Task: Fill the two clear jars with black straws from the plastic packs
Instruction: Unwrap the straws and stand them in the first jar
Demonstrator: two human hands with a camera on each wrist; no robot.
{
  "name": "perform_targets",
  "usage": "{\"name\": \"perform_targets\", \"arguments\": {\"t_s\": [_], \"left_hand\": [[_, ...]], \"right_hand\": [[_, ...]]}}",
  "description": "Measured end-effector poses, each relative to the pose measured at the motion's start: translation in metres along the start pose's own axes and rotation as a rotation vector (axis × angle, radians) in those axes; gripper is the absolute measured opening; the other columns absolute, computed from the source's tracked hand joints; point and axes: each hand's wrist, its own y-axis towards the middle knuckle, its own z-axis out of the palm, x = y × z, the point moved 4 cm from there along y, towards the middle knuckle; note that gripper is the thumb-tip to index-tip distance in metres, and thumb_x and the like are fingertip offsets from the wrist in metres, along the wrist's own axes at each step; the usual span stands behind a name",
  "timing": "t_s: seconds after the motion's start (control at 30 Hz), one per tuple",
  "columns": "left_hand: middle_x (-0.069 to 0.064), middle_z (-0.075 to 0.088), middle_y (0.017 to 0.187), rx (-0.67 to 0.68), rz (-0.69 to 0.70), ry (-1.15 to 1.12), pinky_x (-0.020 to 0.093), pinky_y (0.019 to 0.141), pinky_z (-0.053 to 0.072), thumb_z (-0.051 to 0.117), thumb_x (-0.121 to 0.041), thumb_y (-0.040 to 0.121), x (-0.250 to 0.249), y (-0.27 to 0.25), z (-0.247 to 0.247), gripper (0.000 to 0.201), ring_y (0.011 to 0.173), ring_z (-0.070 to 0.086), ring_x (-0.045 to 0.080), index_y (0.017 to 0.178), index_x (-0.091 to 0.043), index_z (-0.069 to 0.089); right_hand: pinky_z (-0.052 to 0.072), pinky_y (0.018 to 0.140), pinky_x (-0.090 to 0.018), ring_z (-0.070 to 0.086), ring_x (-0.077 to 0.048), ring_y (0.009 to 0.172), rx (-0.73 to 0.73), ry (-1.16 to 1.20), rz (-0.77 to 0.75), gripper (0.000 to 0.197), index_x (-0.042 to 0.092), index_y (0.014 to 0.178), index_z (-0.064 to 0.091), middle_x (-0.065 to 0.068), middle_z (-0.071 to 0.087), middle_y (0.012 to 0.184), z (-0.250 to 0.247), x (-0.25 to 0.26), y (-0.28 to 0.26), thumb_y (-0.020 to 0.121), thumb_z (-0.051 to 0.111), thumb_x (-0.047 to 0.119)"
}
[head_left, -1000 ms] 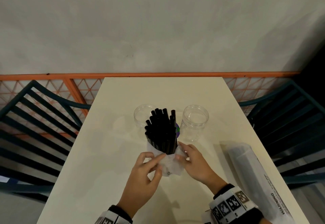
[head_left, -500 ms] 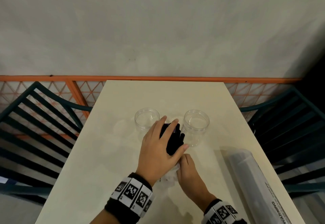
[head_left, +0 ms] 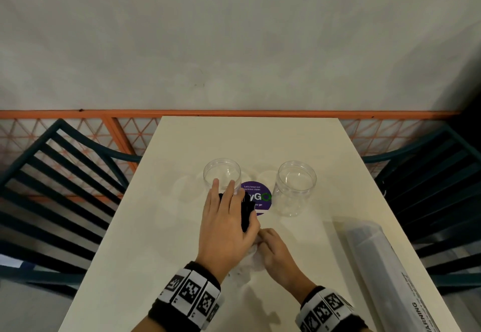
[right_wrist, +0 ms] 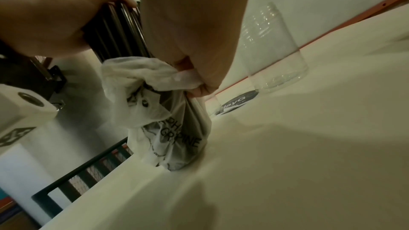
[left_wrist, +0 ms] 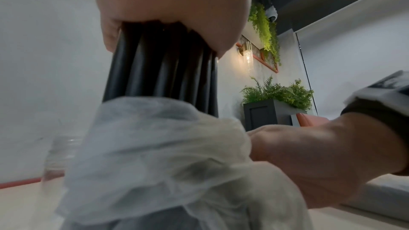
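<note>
Just beyond the fingers (head_left: 215, 191) of the left hand (head_left: 223, 225) stands one empty clear jar (head_left: 221, 175), the second jar (head_left: 296, 188) rightward. Those fingers seem curled round the black straws (left_wrist: 159, 69); beneath, the right hand (head_left: 276, 251) pinches the plastic pack (right_wrist: 168, 128). Likely the unsheathing step: next, pull straight up, pack pinned.

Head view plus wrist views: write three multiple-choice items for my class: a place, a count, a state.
1. Where is the purple sticker? A between the clear jars; B inside a jar; C off the table.
2. How many clear jars stand on the table? A one; B two; C four.
3. What is the left hand doing? A lying flat; B gripping the black straws; C reaching into a jar.
Answers: 1 A, it lies on the table between them; 2 B, both stand empty; 3 B, it clasps the bundle's top.
</note>
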Motion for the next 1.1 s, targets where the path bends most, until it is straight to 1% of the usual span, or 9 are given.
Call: {"name": "perform_targets", "arguments": {"t_s": [0.13,0.27,0.43,0.57,0.7,0.87,0.93,1.0,1.1], "left_hand": [[0.014,0.053,0.134,0.046,0.015,0.031,0.045,0.105,0.032,0.037,-0.039,0.085,0.008,-0.004,-0.005,0.052,0.132,0.039,0.036,0.124,-0.009,0.053],[0.015,0.047,0.140,0.083,0.008,0.062,0.046,0.109,0.026,0.031,-0.038,0.087,0.012,-0.002,-0.008,0.054,0.133,0.034,0.040,0.137,-0.019,0.039],[0.015,0.038,0.146,0.161,0.098,0.061,0.032,0.114,0.003,0.028,-0.034,0.089,0.006,-0.001,-0.005,0.054,0.139,0.024,0.032,0.137,-0.012,0.040],[0.008,0.049,0.139,0.236,0.128,0.085,0.033,0.110,0.023,0.028,-0.033,0.090,0.004,-0.002,-0.003,0.050,0.130,0.044,0.024,0.131,-0.014,0.048],[0.001,0.060,0.128,0.219,0.133,0.095,0.035,0.103,0.030,0.031,-0.032,0.089,0.007,-0.001,-0.005,0.045,0.120,0.054,0.022,0.125,-0.019,0.054],[-0.002,0.053,0.136,0.250,0.131,0.034,0.030,0.109,0.021,0.024,-0.040,0.090,0.006,-0.004,-0.007,0.050,0.130,0.044,0.020,0.129,-0.021,0.049],[-0.007,0.041,0.144,0.201,0.088,-0.108,0.024,0.113,0.007,0.014,-0.048,0.088,0.012,-0.003,-0.013,0.059,0.139,0.026,0.014,0.134,-0.024,0.042],[-0.009,0.043,0.142,0.135,0.038,-0.266,0.022,0.113,0.008,0.015,-0.051,0.087,0.018,0.001,-0.026,0.057,0.139,0.023,0.011,0.130,-0.026,0.043],[-0.006,0.053,0.128,0.036,0.046,-0.392,0.026,0.109,0.028,0.024,-0.045,0.090,0.022,0.012,-0.052,0.045,0.128,0.039,0.013,0.123,-0.026,0.047]], "right_hand": [[0.036,0.089,-0.016,0.049,0.002,0.098,0.031,0.151,0.013,0.040,0.020,0.119,0.055,0.001,0.050,0.103,0.005,0.001,-0.005,0.087,0.033,0.023],[0.037,0.089,-0.003,0.038,0.009,0.112,0.248,0.113,-0.027,0.082,0.026,0.138,0.030,0.012,0.037,0.119,0.009,0.011,-0.009,0.070,0.056,0.064],[0.032,0.091,-0.006,0.037,-0.005,0.117,0.281,-0.081,0.019,0.088,0.020,0.146,0.014,0.007,0.031,0.126,0.008,0.011,-0.007,0.079,0.064,0.049],[0.029,0.087,0.002,0.036,-0.003,0.110,0.294,-0.214,-0.033,0.079,0.016,0.147,0.012,0.008,0.031,0.120,0.003,0.006,-0.012,0.087,0.054,0.046],[0.029,0.093,-0.002,0.034,-0.001,0.112,0.378,-0.195,-0.013,0.108,0.028,0.144,0.005,0.011,0.027,0.125,0.002,0.007,-0.016,0.065,0.072,0.056],[0.036,0.098,-0.009,0.042,0.002,0.100,0.192,-0.262,-0.065,0.066,0.015,0.140,0.035,0.007,0.044,0.113,0.001,0.008,-0.013,0.084,0.062,0.036],[0.031,0.089,0.003,0.044,0.005,0.100,0.127,-0.241,-0.087,0.074,0.015,0.136,0.042,0.008,0.048,0.112,-0.005,0.016,-0.015,0.079,0.050,0.062],[0.029,0.085,0.006,0.046,0.012,0.101,0.084,-0.225,-0.122,0.085,0.017,0.134,0.044,0.012,0.049,0.111,-0.016,0.028,-0.017,0.074,0.037,0.076],[0.031,0.081,0.005,0.043,0.017,0.100,0.021,-0.274,-0.195,0.053,0.021,0.136,0.040,0.023,0.041,0.105,-0.042,0.061,-0.014,0.089,0.053,0.039]]}}
